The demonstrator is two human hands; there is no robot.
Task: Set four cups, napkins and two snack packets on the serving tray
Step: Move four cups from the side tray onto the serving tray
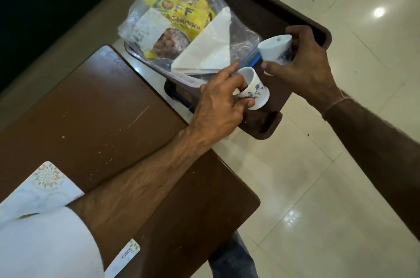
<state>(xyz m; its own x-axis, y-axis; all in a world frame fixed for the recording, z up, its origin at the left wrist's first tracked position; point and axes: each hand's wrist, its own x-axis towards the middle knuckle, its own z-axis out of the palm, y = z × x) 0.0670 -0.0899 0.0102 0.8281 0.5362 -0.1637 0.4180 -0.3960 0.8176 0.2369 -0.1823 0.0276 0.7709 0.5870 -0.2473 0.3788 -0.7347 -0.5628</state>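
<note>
A dark brown serving tray [268, 7] lies at the top middle. On it rest a clear bag with a yellow snack packet [177, 16] and folded white napkins [209, 50]. My left hand [218, 104] grips a white cup with a blue flower [254, 91], tilted, low over the tray's near end. My right hand [304, 61] holds a second white cup with a blue flower [276, 49], tipped on its side above the tray. No other cups are visible.
A brown table [95, 123] fills the left and middle. White boxes with gold patterns [45, 184] lie at its near left. Glossy pale floor tiles [341, 175] spread to the right. My white sleeve and a blue-jeaned leg show at the bottom.
</note>
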